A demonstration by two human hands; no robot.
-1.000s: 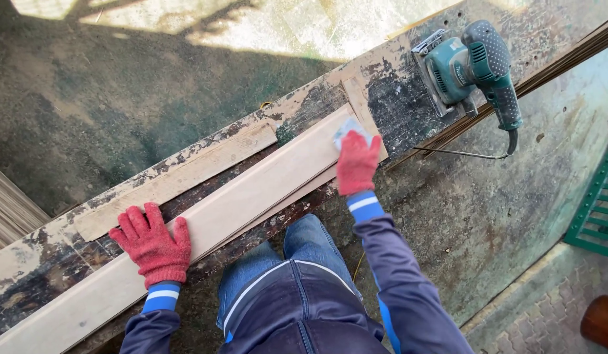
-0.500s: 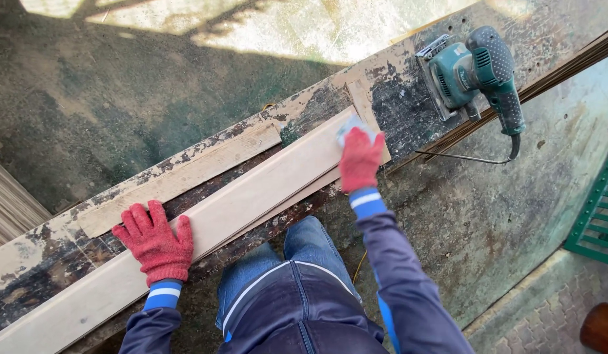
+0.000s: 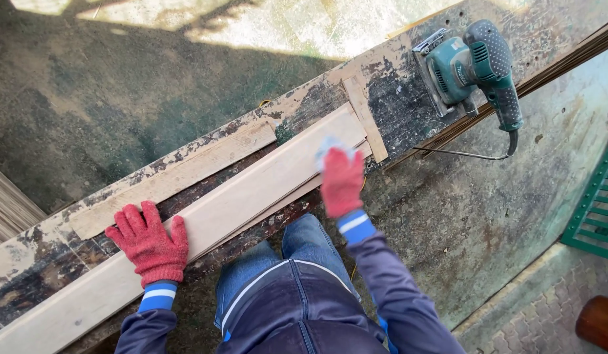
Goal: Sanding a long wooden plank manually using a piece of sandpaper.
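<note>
A long pale wooden plank (image 3: 251, 190) lies slantwise along a worn, paint-flaked workbench (image 3: 297, 108). My left hand (image 3: 148, 244), in a red knit glove, presses flat on the plank's lower left part. My right hand (image 3: 341, 181), also in a red glove, holds a small pale sanding pad (image 3: 330, 147) against the plank near its upper right end. The right hand is blurred by motion. A short wooden stop strip (image 3: 366, 118) lies across the bench just past the plank's end.
A teal and black electric sander (image 3: 471, 65) rests on the bench's far right, its cord trailing down. A second pale board (image 3: 179, 177) lies beside the plank. Green metal grating (image 3: 596, 210) stands at right, stacked boards (image 3: 9, 210) at left, my knees below.
My right hand with the pad has slid down-left along the plank, away from its end. My left hand has stayed pressed in place.
</note>
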